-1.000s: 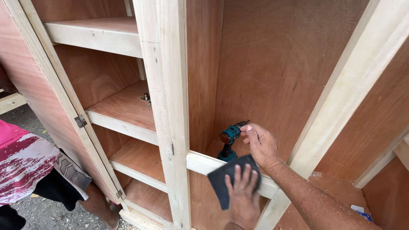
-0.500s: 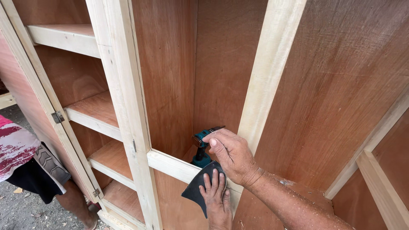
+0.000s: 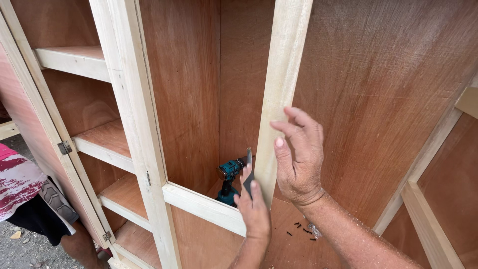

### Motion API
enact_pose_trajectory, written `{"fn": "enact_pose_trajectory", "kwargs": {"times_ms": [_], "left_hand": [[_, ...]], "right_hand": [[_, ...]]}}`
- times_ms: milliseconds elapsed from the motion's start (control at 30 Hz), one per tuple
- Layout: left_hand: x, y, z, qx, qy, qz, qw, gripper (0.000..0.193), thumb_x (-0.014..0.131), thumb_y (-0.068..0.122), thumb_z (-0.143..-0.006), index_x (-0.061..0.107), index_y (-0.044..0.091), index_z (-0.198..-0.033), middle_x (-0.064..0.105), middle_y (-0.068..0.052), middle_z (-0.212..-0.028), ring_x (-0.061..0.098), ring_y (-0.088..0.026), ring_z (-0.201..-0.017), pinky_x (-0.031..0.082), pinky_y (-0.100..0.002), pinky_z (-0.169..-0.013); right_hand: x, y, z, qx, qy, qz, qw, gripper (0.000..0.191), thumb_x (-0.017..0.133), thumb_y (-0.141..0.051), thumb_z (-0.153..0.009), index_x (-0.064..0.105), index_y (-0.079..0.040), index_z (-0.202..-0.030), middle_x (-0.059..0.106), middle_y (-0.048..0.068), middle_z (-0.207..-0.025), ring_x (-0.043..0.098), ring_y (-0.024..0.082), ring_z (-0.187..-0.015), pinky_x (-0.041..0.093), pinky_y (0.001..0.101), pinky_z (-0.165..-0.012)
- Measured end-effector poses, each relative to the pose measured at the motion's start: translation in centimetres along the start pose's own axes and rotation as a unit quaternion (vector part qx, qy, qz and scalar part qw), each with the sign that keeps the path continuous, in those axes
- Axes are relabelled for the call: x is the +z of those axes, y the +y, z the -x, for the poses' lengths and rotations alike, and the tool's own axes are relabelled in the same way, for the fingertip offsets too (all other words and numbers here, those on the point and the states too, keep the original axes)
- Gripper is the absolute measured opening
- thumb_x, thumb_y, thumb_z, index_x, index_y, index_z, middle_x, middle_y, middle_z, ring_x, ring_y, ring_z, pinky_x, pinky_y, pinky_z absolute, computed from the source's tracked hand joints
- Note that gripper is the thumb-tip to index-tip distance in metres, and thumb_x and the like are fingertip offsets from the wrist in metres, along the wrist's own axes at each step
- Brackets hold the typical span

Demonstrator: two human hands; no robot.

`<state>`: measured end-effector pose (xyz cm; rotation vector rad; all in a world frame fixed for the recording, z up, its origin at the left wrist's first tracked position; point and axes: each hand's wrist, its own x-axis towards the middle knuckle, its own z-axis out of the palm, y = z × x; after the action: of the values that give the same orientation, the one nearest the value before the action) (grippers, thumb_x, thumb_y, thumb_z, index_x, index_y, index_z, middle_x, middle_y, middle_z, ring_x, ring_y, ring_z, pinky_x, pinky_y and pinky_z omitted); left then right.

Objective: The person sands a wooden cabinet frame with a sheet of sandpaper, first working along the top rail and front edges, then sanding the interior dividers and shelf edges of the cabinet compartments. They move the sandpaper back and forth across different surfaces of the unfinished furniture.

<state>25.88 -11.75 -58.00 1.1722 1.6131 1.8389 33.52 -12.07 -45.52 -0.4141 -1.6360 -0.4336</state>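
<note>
My left hand (image 3: 255, 208) presses a dark sheet of sandpaper (image 3: 248, 175) against the left edge of a pale upright wooden post (image 3: 280, 84) of a cabinet frame. My right hand (image 3: 298, 155) is raised beside that post, fingers apart and holding nothing, its fingertips near the post's front face. Behind the post, a teal cordless drill (image 3: 230, 178) rests on the cabinet floor, partly hidden by my left hand.
A pale horizontal rail (image 3: 199, 203) joins the post to another upright (image 3: 134, 114). Shelves (image 3: 102, 141) fill the left compartment. Several dark screws (image 3: 299, 229) lie on the cabinet floor. A person in a patterned garment (image 3: 22, 187) stands at lower left.
Both hands rose from the horizontal rail to the upright post. My left hand turned the sandpaper on edge against the post, and my right hand left the drill and opened.
</note>
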Motion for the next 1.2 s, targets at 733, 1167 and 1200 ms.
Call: {"fn": "enact_pose_trajectory", "kwargs": {"times_ms": [733, 1167, 1200], "left_hand": [[-1.1, 6.6, -4.7, 0.199, -0.066, 0.156, 0.965, 0.053, 0.04, 0.029, -0.106, 0.045, 0.009, -0.155, 0.051, -0.012, -0.159, 0.048, -0.029, -0.147, 0.037, -0.038, -0.119], [-0.2, 9.7, -7.5, 0.222, -0.087, 0.129, 0.963, 0.053, 0.039, 0.036, -0.108, 0.039, 0.02, -0.158, 0.035, -0.015, -0.167, 0.045, -0.033, -0.146, 0.041, -0.041, -0.116], [-0.6, 8.8, -6.5, 0.203, -0.089, 0.112, 0.969, 0.055, 0.039, 0.035, -0.106, 0.039, 0.02, -0.159, 0.029, -0.015, -0.168, 0.042, -0.032, -0.148, 0.037, -0.041, -0.118]], "right_hand": [[3.7, 3.4, -3.6, 0.341, 0.07, -0.202, 0.915, 0.036, 0.063, -0.022, -0.103, 0.066, -0.007, -0.136, 0.071, 0.007, -0.127, 0.066, 0.012, -0.113, 0.055, 0.0284, -0.099], [3.4, 4.1, -4.7, 0.363, 0.081, -0.167, 0.913, 0.027, 0.068, -0.026, -0.105, 0.073, -0.003, -0.118, 0.069, 0.008, -0.108, 0.061, 0.013, -0.097, 0.054, 0.0306, -0.087], [3.5, 4.3, -5.1, 0.387, 0.082, -0.171, 0.902, 0.028, 0.07, -0.028, -0.107, 0.075, -0.002, -0.114, 0.07, 0.009, -0.103, 0.059, 0.015, -0.091, 0.053, 0.0317, -0.083]]}}
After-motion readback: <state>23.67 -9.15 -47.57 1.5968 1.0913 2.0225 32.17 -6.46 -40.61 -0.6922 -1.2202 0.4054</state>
